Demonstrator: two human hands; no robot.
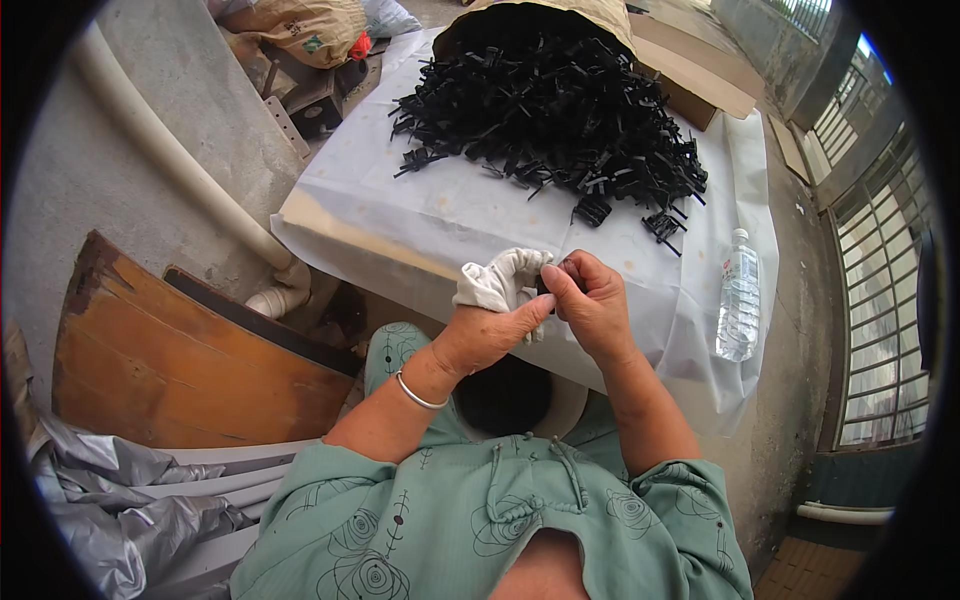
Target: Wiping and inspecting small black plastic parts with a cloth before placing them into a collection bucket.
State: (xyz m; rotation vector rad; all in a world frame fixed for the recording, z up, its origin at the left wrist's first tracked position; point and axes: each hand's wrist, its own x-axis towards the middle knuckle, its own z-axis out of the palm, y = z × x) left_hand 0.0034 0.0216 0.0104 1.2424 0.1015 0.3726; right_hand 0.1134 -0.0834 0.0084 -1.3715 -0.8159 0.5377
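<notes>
Pinching mostly hidden dark piece [545,285]: right hand [597,300].

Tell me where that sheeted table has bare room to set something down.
Free: the white sheet left of the black pieces, toward its left corner, and the strip between them and the bottle. Crowded: the far middle, heaped before the open bag.

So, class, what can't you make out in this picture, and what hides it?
All in the head view:
Dark piece at the right hand: its shape, mostly covered by fingers.
Left hand: most of its fingers, covered by white cloth.
Black pile: the number of pieces, tangled and too small.
Sack behind it: the far end, cut off by the top edge.
Bottle: its label's print, too small.
</notes>
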